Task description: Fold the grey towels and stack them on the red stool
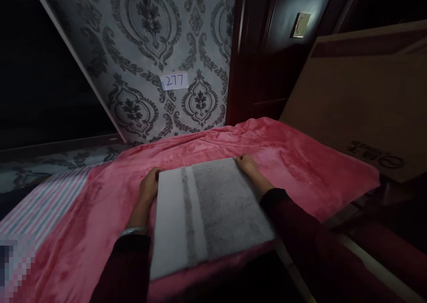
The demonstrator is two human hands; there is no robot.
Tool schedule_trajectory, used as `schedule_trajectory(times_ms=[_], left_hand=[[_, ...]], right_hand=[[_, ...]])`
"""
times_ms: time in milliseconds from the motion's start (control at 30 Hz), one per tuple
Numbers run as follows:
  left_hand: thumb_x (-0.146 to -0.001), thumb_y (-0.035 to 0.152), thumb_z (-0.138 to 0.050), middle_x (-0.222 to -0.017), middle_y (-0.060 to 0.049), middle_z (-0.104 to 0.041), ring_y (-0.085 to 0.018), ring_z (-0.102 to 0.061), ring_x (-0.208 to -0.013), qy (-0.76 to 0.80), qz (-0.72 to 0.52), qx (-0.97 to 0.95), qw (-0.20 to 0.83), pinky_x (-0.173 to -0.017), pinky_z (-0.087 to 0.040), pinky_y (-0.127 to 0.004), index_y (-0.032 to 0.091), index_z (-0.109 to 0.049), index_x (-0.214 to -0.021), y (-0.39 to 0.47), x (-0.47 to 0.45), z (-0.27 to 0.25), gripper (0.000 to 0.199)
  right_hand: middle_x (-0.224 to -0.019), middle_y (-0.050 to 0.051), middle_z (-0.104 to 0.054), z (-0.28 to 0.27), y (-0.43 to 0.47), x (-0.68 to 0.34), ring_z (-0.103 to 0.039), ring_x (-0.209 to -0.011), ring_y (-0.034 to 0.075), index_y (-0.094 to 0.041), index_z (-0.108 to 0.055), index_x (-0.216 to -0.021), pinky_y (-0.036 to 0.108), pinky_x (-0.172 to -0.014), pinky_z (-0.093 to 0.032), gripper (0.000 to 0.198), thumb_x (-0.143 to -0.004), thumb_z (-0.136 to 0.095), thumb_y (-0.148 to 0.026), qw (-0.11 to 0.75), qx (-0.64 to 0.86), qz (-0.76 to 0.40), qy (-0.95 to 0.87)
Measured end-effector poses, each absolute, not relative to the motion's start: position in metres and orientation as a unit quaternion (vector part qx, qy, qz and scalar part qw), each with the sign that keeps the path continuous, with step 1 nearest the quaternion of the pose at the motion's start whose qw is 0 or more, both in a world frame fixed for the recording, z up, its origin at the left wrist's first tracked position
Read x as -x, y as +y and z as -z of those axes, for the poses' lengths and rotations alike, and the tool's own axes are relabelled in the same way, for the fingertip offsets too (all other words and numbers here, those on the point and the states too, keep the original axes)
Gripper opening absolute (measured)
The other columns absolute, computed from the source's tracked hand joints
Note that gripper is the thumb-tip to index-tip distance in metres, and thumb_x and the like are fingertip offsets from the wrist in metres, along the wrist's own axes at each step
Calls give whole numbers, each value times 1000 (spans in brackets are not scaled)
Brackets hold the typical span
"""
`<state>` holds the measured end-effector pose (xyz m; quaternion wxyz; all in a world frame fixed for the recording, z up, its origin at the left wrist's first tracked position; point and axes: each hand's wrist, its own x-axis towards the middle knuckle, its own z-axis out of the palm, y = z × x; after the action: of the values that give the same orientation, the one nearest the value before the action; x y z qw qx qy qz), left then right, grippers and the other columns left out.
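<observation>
A folded grey towel [213,214] with a pale band and darker stripes lies flat on a pink fleece blanket [283,156]. My left hand [149,185] rests against the towel's far left corner, fingers curled on its edge. At the far right corner my right hand [246,163] lies with its fingertips on the towel's edge. Both sleeves are dark red, and a bracelet sits on my left wrist.
A striped sheet [43,205] shows at the left under the blanket. Patterned wallpaper with a paper label reading 277 [174,80] rises behind. A dark wooden door [267,62] and a large cardboard box [363,98] stand at the right.
</observation>
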<state>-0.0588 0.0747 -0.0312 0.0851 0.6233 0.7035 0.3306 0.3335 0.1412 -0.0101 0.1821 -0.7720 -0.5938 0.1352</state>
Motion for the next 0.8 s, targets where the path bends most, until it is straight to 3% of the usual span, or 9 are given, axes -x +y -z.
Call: schedule_trajectory(times_ms=[100, 233, 433, 667, 800], left_hand=[[-80, 27, -53, -110, -3, -77, -22, -68, -100, 672, -321, -664, 68, -86, -50, -28, 25, -77, -102, 71, 56, 29, 33], [-82, 28, -49, -107, -3, -77, -23, -69, -98, 701, -309, -640, 62, -81, -50, -29, 26, -79, -98, 73, 56, 29, 34], [-81, 23, -48, -103, -5, -77, -24, -69, -96, 712, -295, -634, 59, -79, -51, -29, 24, -80, -94, 78, 58, 32, 35], [-82, 24, -49, -108, -5, -77, -24, -69, -101, 715, -304, -628, 46, -86, -52, -30, 23, -79, -98, 78, 58, 34, 34], [-82, 25, -50, -108, -5, -78, -24, -69, -101, 712, -298, -634, 54, -85, -53, -30, 24, -79, -98, 78, 59, 33, 33]], right_hand=[[-117, 19, -74, 8, 147, -331, -70, -111, 28, -11, -75, -116, 33, -89, -54, 36, -101, -53, -34, 174, 785, -143, -577], [-117, 22, -73, 15, 147, -331, -70, -112, 29, -7, -75, -118, 33, -91, -52, 38, -102, -45, -22, 178, 797, -138, -560], [-115, 20, -74, 23, 140, -333, -69, -110, 30, -11, -76, -117, 34, -87, -52, 49, -105, -37, -37, 206, 792, -115, -563], [-101, 15, -77, 26, 141, -337, -70, -98, 29, -16, -78, -99, 33, -77, -50, 37, -97, -56, -46, 255, 778, -150, -554], [-73, 9, -71, 32, 149, -343, -67, -75, 24, -17, -74, -78, 30, -66, -45, 32, -89, -64, -45, 295, 763, -232, -527]])
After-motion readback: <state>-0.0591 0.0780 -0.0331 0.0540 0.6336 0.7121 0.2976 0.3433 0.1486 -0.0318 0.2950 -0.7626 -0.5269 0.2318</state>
